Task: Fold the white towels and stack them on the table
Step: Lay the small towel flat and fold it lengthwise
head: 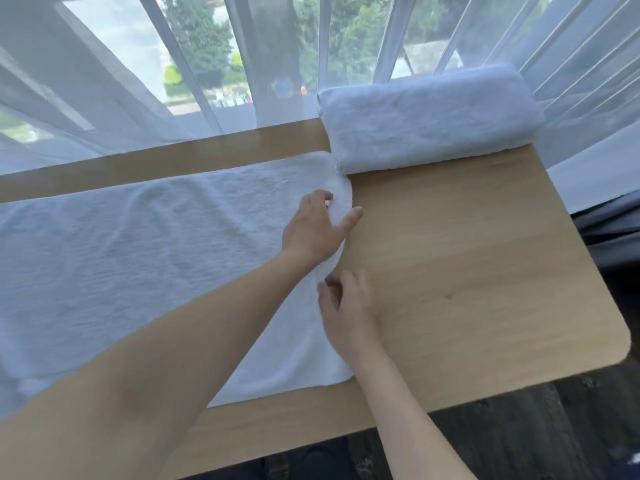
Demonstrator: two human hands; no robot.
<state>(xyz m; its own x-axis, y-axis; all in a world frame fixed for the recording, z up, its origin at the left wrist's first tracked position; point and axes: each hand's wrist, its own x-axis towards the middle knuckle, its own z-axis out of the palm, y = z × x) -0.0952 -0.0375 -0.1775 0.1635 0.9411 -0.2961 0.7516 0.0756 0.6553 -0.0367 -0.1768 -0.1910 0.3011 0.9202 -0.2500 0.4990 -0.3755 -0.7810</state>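
Observation:
A white towel point(145, 251) lies spread flat across the left and middle of the wooden table point(467, 265). Both hands are at its right edge. My left hand point(317, 230) reaches across the cloth and grips the upper part of that edge, fingers curled over it and thumb out on the wood side. Just below, my right hand point(348, 310) pinches the same edge, which bulges up between the two hands. A folded white towel point(429, 123) sits at the table's far right corner, its near left corner touching the spread towel.
Sheer white curtains point(104, 98) hang along the table's far side, with a window and trees behind. Bare wood lies to the right of my hands. The table's rounded right corner point(620, 348) borders a dark floor.

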